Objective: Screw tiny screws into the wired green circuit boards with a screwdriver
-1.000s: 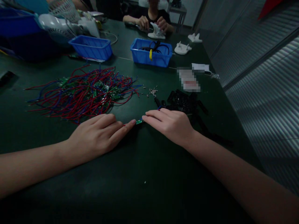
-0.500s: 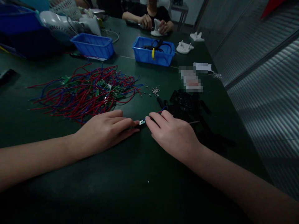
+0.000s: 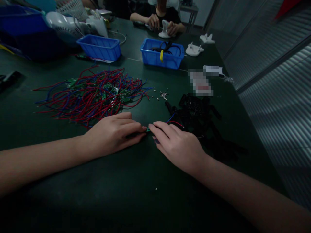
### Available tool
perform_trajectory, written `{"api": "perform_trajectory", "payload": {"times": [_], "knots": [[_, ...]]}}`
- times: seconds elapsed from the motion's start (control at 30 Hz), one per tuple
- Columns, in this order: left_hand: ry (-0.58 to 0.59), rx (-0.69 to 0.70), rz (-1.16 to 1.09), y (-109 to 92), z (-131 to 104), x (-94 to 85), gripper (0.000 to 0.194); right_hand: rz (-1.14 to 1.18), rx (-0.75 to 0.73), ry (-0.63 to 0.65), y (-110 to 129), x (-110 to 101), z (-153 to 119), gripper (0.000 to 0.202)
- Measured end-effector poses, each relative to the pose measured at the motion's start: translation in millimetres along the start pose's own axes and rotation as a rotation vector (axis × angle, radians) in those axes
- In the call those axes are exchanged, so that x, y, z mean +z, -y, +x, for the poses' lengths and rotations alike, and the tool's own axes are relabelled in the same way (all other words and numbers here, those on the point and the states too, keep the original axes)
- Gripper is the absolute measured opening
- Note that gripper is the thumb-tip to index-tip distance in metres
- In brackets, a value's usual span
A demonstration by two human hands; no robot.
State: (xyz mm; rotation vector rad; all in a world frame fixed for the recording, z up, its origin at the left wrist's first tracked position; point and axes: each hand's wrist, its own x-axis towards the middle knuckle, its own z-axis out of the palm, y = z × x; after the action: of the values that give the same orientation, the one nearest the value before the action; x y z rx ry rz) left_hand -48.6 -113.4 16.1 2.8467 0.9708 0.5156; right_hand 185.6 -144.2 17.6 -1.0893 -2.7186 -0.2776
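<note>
Between my hands lies a small green circuit board [image 3: 148,129], mostly covered by fingers. My left hand [image 3: 113,134] pinches its left end between thumb and index finger. My right hand [image 3: 182,140] is closed over the other end, its fingertips on the board. A red wire [image 3: 175,122] and a blue wire [image 3: 171,117] show just beyond the right fingers. Something small and dark [image 3: 156,141] is by the right thumb; I cannot make out what. Beyond my left hand spreads a pile of wired circuit boards [image 3: 97,94].
Small screws [image 3: 164,94] lie beyond my hands, with black plastic parts [image 3: 194,110] to the right. Farther back stand two blue bins [image 3: 99,47] [image 3: 162,60] and a white fan [image 3: 64,24]. Across the table a person's hands [image 3: 154,22] hold a white part [image 3: 165,29].
My right hand has shifted slightly, and its fingertips now cover more of the board. The red wire shows more openly beyond it. The whole view has drifted a little.
</note>
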Motion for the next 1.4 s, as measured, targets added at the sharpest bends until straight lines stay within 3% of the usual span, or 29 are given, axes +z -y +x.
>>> {"api": "perform_trajectory", "payload": {"times": [0.23,0.43,0.7,1.03,1.4], "knots": [[0.042,-0.057,-0.026,-3,2,1.3,0.018,0.032,0.005,-0.046,3,3,4,0.030],[0.157,-0.215,-0.205,-1,5,-0.4,0.024,0.236,0.066,0.013,-2,2,7,0.027],[0.256,-0.117,-0.116,-5,7,-4.5,0.014,0.450,0.165,0.057,-1,0,7,0.019],[0.222,-0.095,-0.102,-7,3,-0.8,0.010,0.188,0.090,0.025,7,0,6,0.018],[0.224,-0.152,-0.096,-9,4,0.4,0.011,0.072,0.095,0.032,8,-3,0,0.030]]}}
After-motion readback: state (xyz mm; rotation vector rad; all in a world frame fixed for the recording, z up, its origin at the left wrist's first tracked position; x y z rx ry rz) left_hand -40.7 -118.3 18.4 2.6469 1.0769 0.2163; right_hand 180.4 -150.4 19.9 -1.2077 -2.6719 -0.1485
